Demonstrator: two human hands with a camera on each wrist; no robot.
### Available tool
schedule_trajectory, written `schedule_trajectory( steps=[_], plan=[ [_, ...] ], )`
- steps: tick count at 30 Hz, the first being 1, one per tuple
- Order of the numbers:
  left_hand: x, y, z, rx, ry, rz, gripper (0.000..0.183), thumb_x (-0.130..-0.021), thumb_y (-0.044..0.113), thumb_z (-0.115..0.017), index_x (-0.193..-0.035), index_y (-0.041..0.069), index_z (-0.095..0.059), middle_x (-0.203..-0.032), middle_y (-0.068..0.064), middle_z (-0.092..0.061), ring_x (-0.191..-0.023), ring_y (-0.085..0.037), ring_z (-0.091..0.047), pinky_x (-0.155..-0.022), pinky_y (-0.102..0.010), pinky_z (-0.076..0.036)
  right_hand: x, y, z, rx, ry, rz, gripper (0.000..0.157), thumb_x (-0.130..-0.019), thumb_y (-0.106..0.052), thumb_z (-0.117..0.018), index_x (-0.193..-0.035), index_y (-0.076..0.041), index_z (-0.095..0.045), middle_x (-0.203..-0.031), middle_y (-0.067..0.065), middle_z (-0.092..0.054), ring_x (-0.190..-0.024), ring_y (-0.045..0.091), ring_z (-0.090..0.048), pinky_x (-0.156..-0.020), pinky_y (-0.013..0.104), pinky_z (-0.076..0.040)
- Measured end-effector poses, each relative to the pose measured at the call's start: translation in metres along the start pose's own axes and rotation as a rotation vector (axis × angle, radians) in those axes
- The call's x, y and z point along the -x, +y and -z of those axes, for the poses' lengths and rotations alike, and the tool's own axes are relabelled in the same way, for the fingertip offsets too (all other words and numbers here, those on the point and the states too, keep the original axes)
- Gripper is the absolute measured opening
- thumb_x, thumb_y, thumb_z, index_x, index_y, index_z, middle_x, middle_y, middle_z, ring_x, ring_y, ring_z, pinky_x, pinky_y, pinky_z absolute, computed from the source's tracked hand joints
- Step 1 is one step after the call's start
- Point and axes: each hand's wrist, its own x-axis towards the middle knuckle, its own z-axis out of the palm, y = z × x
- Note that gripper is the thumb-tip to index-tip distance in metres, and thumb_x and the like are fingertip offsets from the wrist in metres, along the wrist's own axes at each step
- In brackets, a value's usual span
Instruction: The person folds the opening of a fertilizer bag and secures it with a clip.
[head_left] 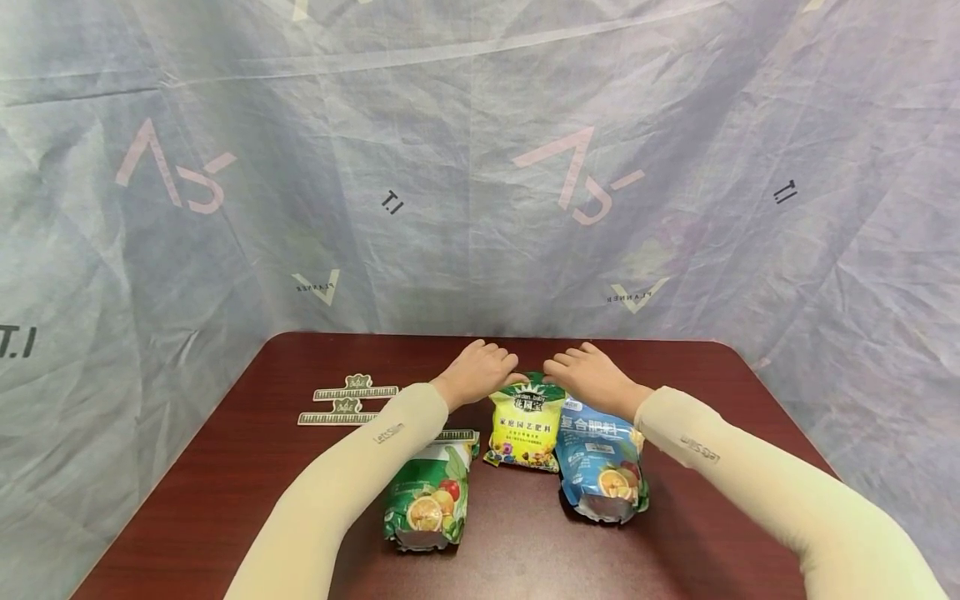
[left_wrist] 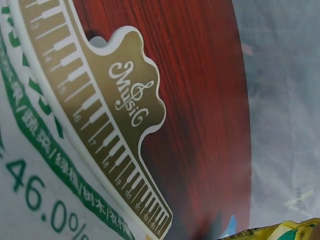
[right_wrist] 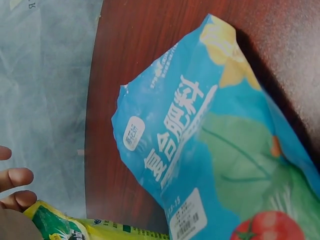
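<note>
My left hand (head_left: pixel 480 372) and right hand (head_left: pixel 590 377) pinch the two top corners of a small yellow fertilizer bag (head_left: pixel 525 433) with a green top. That bag stands at the middle of the table. Only an edge of the yellow bag (left_wrist: pixel 295 231) enters the left wrist view. In the right wrist view, curled fingers (right_wrist: pixel 15 179) show beside its green corner. Below my left forearm lies a green and white fertilizer bag (head_left: pixel 427 492). A gold piano-key ruler (left_wrist: pixel 95 115) marked "Music" lies across its top. Right of the yellow bag is a blue fertilizer bag (head_left: pixel 600 458).
Two more gold rulers, an upper one (head_left: pixel 356 392) and a lower one (head_left: pixel 337 418), lie on the dark red table (head_left: pixel 225 483) at the left. Grey printed cloth (head_left: pixel 465 208) hangs behind and at the sides of the table.
</note>
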Motion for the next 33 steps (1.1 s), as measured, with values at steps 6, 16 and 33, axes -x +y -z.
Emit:
schedule_trajectory(
  steps=[6, 16, 33],
  plan=[
    [0.001, 0.0, 0.004, 0.0, 0.077, -0.04, 0.039, -0.09, 0.049, -0.049, -0.07, 0.016, -0.048, -0.057, 0.004, -0.044, -0.05, -0.011, -0.041, -0.051, -0.027, -0.028, 0.0, -0.003, 0.007, 0.024, 0.003, 0.025, 0.019, -0.084, -0.028, -0.066, -0.08, -0.017, -0.052, -0.072, -0.004, -0.054, -0.065, 0.016, -0.05, -0.06, 0.032, -0.031],
    [0.003, 0.002, 0.019, -0.009, 0.131, -0.071, 0.04, -0.089, 0.051, -0.049, -0.068, 0.017, -0.05, -0.058, 0.005, -0.049, -0.051, -0.011, -0.043, -0.051, -0.027, -0.03, 0.0, -0.007, 0.016, 0.013, 0.065, 0.076, 0.021, -0.081, -0.029, -0.068, -0.078, -0.017, -0.051, -0.07, -0.005, -0.054, -0.063, 0.016, -0.05, -0.06, 0.032, -0.032],
    [0.012, 0.009, 0.033, 0.073, 0.203, -0.103, 0.036, -0.086, 0.049, -0.055, -0.07, 0.016, -0.052, -0.061, 0.005, -0.052, -0.054, -0.01, -0.045, -0.052, -0.027, -0.029, 0.002, -0.017, 0.031, -0.004, 0.114, 0.128, 0.02, -0.079, -0.029, -0.07, -0.081, -0.018, -0.054, -0.068, -0.007, -0.055, -0.06, 0.013, -0.047, -0.063, 0.033, -0.035]
  ],
)
